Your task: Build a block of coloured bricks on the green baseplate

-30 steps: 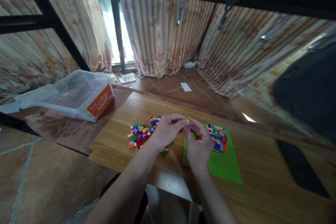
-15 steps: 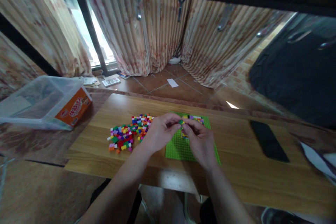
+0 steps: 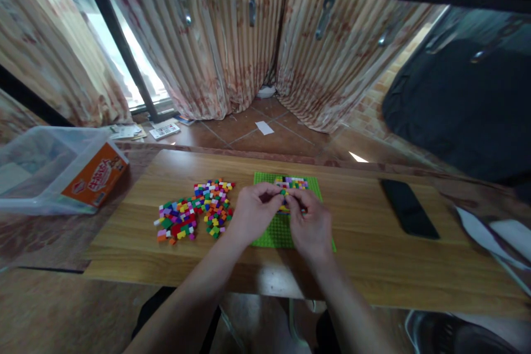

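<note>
My left hand [image 3: 256, 211] and my right hand [image 3: 309, 218] meet above a green studded baseplate [image 3: 274, 235]. Between their fingertips is a small green and yellow piece that looks like toy building bricks [image 3: 284, 192]; both hands pinch it. Several multicoloured bricks [image 3: 296, 182] are fixed on the far part of the baseplate, some hidden behind my fingers. Left of my left hand lies a loose heap of small coloured bricks [image 3: 213, 199], with a second cluster [image 3: 178, 220] joined to it nearer the table's left end.
The wooden table [image 3: 365, 265] bears a black phone [image 3: 409, 207] on the right, with white papers [image 3: 489, 238] beyond it. A clear plastic bin [image 3: 50, 177] with an orange label stands to the left. Curtains [image 3: 224, 55] hang behind.
The view has turned slightly to the right, so everything sits further left. My hands stay together over the baseplate, still pinching the small bricks.
</note>
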`<state>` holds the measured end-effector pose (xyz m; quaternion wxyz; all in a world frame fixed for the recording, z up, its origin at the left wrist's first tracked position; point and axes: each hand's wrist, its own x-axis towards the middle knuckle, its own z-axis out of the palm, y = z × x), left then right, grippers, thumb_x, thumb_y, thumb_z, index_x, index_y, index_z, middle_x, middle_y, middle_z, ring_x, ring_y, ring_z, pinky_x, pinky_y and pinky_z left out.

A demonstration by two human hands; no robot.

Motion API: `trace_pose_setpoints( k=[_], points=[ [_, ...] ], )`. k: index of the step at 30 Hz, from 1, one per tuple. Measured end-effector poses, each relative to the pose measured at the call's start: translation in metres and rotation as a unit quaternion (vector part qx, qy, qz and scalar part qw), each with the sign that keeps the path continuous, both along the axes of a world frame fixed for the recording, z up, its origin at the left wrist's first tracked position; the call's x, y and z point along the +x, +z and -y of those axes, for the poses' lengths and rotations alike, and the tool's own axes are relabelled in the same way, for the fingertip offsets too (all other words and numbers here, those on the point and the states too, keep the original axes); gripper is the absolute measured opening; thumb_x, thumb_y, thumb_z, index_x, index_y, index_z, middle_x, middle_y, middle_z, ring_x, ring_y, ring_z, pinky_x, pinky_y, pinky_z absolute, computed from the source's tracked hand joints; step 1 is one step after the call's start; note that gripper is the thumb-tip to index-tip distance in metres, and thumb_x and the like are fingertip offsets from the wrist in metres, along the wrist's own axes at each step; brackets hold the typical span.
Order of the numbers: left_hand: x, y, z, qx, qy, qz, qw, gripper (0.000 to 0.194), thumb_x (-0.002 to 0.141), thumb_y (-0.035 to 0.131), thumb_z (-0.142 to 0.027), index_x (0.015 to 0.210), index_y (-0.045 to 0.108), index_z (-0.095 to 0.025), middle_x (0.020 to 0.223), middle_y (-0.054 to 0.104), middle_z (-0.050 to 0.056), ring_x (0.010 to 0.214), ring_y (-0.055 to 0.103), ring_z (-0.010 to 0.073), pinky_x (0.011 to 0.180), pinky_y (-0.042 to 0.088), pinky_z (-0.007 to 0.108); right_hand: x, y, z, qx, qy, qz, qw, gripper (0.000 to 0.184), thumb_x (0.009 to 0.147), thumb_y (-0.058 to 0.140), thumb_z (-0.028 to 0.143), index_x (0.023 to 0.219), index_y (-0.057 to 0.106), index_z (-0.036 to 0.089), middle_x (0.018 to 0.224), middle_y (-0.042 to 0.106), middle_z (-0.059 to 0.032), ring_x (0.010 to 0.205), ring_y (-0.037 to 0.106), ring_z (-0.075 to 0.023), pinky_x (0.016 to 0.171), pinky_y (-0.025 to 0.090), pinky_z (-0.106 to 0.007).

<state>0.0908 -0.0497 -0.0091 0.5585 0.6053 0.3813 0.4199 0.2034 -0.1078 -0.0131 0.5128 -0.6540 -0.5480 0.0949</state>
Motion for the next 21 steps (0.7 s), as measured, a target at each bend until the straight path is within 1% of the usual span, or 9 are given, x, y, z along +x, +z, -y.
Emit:
trace_pose_setpoints(
  k=[3,7,9,11,14,17,21],
  points=[
    [0.0,-0.001,-0.002,-0.032,0.012,0.013,0.999,0.011,0.072,0.067,-0.023,0.077,0.072,-0.014,0.071,0.069,0.0,0.064,0.061,0.0114,0.064,0.05,0.022,0.006,0.001,0.0,0.014,-0.016,0.025,0.999,0.019,0.091,0.052,0.029,0.091,0.071,0.023,0.089,0.072,-0.0053,0.084,0.066,-0.0198,0.079,0.052,-0.035],
    [-0.008,0.0,-0.012,-0.028,0.053,-0.027,0.998,0.01,0.071,0.067,-0.022,0.077,0.071,-0.014,0.066,0.065,-0.001,0.06,0.056,0.0105,0.058,0.044,0.021,0.026,0.0,-0.001,0.001,-0.038,-0.013,0.999,0.017,0.087,0.058,0.031,0.089,0.072,0.021,0.09,0.073,-0.0056,0.084,0.067,-0.0201,0.078,0.052,-0.034],
    [-0.012,-0.001,-0.017,-0.016,0.076,-0.053,0.996,0.009,0.071,0.067,-0.021,0.077,0.071,-0.014,0.066,0.065,-0.001,0.059,0.055,0.0101,0.057,0.042,0.021,0.035,-0.002,-0.001,-0.021,-0.024,-0.024,0.999,0.017,0.086,0.06,0.031,0.087,0.074,0.02,0.09,0.072,-0.0063,0.084,0.067,-0.02,0.077,0.052,-0.034],
    [-0.015,-0.002,-0.021,-0.002,0.085,-0.073,0.994,0.009,0.072,0.066,-0.02,0.077,0.071,-0.014,0.066,0.065,-0.001,0.06,0.055,0.0101,0.058,0.042,0.021,0.041,-0.005,0.0,-0.045,0.005,-0.015,0.999,0.017,0.085,0.061,0.031,0.085,0.075,0.021,0.091,0.072,-0.0062,0.086,0.067,-0.0201,0.078,0.051,-0.035],
    [-0.014,-0.007,-0.021,0.014,0.075,-0.089,0.993,0.008,0.074,0.064,-0.018,0.078,0.071,-0.015,0.066,0.065,-0.001,0.06,0.055,0.0105,0.058,0.042,0.021,0.042,-0.009,0.0,-0.071,0.027,0.018,0.997,0.017,0.084,0.063,0.033,0.084,0.077,0.024,0.093,0.072,-0.0052,0.089,0.065,-0.0206,0.082,0.05,-0.036],
    [-0.012,-0.01,-0.02,0.027,0.059,-0.096,0.993,0.008,0.076,0.064,-0.016,0.079,0.071,-0.015,0.067,0.066,-0.001,0.061,0.057,0.011,0.059,0.043,0.022,0.041,-0.013,-0.001,-0.082,0.018,0.044,0.996,0.016,0.084,0.064,0.034,0.084,0.078,0.026,0.092,0.071,-0.0055,0.092,0.064,-0.0217,0.085,0.049,-0.038],
    [-0.012,-0.01,-0.02,0.034,0.05,-0.103,0.993,0.009,0.077,0.063,-0.014,0.08,0.071,-0.015,0.07,0.068,0.0,0.063,0.058,0.0114,0.06,0.043,0.022,0.041,-0.015,-0.003,-0.081,0.018,0.043,0.996,0.015,0.082,0.066,0.033,0.085,0.079,0.027,0.091,0.07,-0.0052,0.092,0.064,-0.0218,0.084,0.048,-0.037]
  ],
)
